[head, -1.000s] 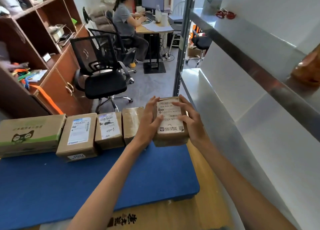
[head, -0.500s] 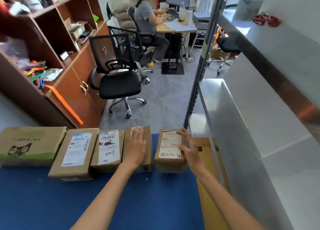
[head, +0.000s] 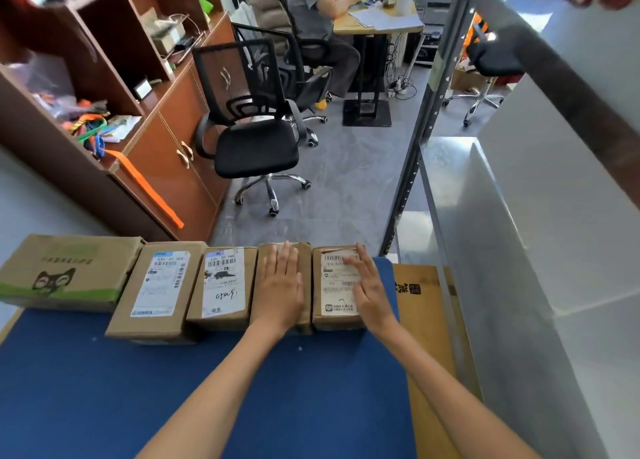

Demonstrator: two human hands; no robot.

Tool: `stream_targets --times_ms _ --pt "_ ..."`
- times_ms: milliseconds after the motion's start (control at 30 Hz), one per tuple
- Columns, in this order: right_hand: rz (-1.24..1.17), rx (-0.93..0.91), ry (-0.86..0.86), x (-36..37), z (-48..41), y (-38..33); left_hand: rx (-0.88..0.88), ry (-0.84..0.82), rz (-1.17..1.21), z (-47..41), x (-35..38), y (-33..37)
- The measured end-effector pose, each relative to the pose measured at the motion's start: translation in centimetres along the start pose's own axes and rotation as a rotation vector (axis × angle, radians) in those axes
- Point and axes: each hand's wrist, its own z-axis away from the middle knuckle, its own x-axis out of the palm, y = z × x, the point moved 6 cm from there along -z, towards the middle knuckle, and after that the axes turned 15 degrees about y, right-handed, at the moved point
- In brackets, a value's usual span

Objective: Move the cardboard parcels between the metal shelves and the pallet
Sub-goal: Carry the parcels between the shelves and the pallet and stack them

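Several cardboard parcels stand in a row along the far edge of the blue pallet mat. The rightmost labelled parcel lies flat under my right hand, whose straight fingers rest on its right side. My left hand lies flat with straight fingers on the plain parcel beside it. Further left are a labelled parcel, another labelled parcel and a larger green-printed box. The metal shelves rise on the right.
A flat cardboard sheet lies between mat and shelves. A black office chair stands beyond the parcels, with a brown cabinet at left. A seated person works at a far desk. A shelf post stands near the mat's corner.
The labelled parcel went from being held up in both hands to lying on the mat at the row's right end. My left hand shifted onto the neighbouring plain parcel; both hands now lie flat.
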Motion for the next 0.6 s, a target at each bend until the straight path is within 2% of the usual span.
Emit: stream_targets --times_ms 100,233,300,433,533,600 --pt "0.176 -0.048 -0.022 0.1 0.0 -0.4 -0.016 -0.034 -0.025 0.3 0.1 0.0" --pt "0.570 -0.116 -0.134 -0.1 0.0 -1.7 -0.002 -0.084 -0.043 -0.2 -0.6 0.4" --pt "0.714 -0.160 -0.109 -0.6 0.5 -3.0 0.007 -0.125 0.011 -0.4 -1.5 0.4" --pt "0.685 -0.174 0.074 -3.3 3.1 -5.8 0.097 -0.047 0.119 -0.6 -4.5 0.4" --pt "0.602 -0.055 0.227 -5.9 6.1 -7.2 0.235 -0.007 0.168 -0.2 -6.7 1.7" --pt "0.625 -0.050 0.327 -7.2 8.3 -8.2 0.325 0.014 0.241 0.3 -8.3 3.1"
